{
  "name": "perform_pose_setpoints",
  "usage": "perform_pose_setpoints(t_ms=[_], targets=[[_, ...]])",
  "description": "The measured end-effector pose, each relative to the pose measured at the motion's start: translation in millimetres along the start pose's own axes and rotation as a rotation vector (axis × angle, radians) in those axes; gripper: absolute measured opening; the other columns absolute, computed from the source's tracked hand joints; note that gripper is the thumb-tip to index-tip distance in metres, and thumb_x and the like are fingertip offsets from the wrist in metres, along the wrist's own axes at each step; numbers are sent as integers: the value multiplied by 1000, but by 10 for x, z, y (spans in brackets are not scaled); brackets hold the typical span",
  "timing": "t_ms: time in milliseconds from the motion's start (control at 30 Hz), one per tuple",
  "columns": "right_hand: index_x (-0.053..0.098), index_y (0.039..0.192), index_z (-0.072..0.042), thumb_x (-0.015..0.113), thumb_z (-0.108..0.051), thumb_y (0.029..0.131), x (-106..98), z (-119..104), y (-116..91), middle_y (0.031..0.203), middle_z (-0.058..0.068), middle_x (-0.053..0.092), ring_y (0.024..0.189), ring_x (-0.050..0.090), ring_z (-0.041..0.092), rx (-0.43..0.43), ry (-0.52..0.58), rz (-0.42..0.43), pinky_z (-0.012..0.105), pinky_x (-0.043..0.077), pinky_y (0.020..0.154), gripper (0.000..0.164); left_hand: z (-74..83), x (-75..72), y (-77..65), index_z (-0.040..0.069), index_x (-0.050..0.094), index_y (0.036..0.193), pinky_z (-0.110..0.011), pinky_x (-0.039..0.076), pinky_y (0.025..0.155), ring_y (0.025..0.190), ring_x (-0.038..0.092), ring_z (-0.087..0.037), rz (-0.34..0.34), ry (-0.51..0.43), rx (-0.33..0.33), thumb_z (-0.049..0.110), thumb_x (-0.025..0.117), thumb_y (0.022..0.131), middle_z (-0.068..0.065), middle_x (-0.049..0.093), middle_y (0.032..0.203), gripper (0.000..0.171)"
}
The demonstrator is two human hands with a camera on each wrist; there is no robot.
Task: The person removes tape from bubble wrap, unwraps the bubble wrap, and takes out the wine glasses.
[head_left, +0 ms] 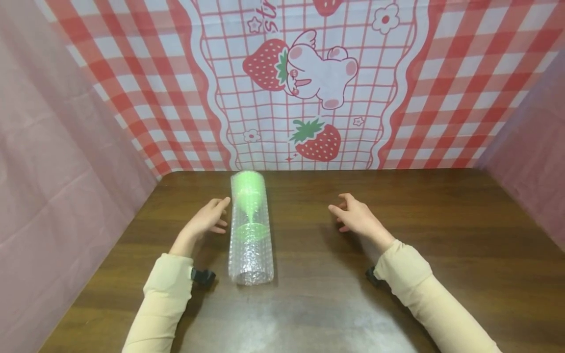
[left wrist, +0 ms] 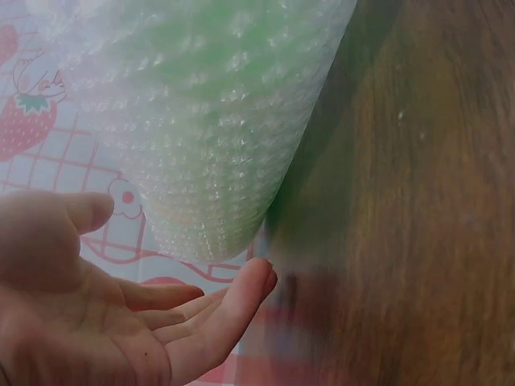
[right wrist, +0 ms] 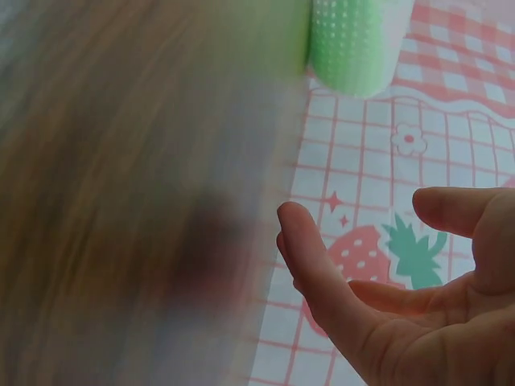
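Observation:
A bubble-wrapped bundle (head_left: 250,255) lies lengthwise on the table, its near end toward me. Through the clear wrap shows a green goblet- or hourglass-like shape (head_left: 250,189), narrow in the middle; its exact kind I cannot tell. Just left of the bundle is my left hand (head_left: 207,217), fingers relaxed and holding nothing. Its fingertips come very near the wrap; whether they touch is unclear. Farther off, to the right of the bundle, my right hand (head_left: 358,215) hovers over the table, loosely bent and holding nothing. In the right wrist view, the bundle's green far end (right wrist: 350,56) appears beyond that hand.
A dark brown wooden table (head_left: 309,304) carries the bundle. Behind its back edge hangs a red-and-white checked cloth (head_left: 446,73) with strawberry prints. Pink curtains (head_left: 57,171) flank both sides. Dark wrist devices (head_left: 203,277) sit at the sleeve cuffs.

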State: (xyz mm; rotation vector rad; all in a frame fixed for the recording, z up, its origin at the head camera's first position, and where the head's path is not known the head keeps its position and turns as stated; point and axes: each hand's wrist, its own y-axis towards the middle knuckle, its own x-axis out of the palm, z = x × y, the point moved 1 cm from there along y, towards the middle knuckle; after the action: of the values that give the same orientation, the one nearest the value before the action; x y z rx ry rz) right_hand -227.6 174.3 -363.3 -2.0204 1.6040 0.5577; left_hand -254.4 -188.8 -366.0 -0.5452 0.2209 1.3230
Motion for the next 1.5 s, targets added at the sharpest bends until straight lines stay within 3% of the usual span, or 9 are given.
perform_pose_setpoints(t_ms=[233, 500, 1167, 1500], targets=[[21, 139, 4, 47, -31, 94, 128, -102, 26, 129, 29, 43, 97, 60, 34, -7, 25, -22, 32, 57, 63, 63, 5, 0, -14, -5, 20, 138, -40, 56, 75, 103, 52, -43, -11, -11, 8, 45, 31, 96, -31, 36, 130, 66], [22, 139, 2, 47, -32, 94, 297, -222, 54, 130, 28, 44, 92, 62, 33, -12, 71, -68, 33, 57, 58, 62, 25, -9, -17, -3, -10, 141, -42, 54, 79, 106, 50, -44, -10, -79, 0, 44, 31, 96, -33, 31, 134, 78], [26, 139, -2, 49, -41, 91, 672, -442, 127, 130, 22, 47, 99, 60, 30, -9, 90, -116, 30, 57, 62, 65, 32, 56, -3, -3, -3, 142, -42, 55, 77, 105, 50, -45, -62, -107, 16, 42, 32, 97, -33, 30, 134, 73], [24, 140, -3, 53, -44, 89, 828, -542, 162, 131, 20, 46, 100, 60, 30, 8, 176, -160, 31, 57, 62, 72, 9, 78, -7, -3, 0, 141, -40, 56, 75, 104, 52, -43, -101, -81, 12, 46, 34, 95, -31, 32, 132, 75]])
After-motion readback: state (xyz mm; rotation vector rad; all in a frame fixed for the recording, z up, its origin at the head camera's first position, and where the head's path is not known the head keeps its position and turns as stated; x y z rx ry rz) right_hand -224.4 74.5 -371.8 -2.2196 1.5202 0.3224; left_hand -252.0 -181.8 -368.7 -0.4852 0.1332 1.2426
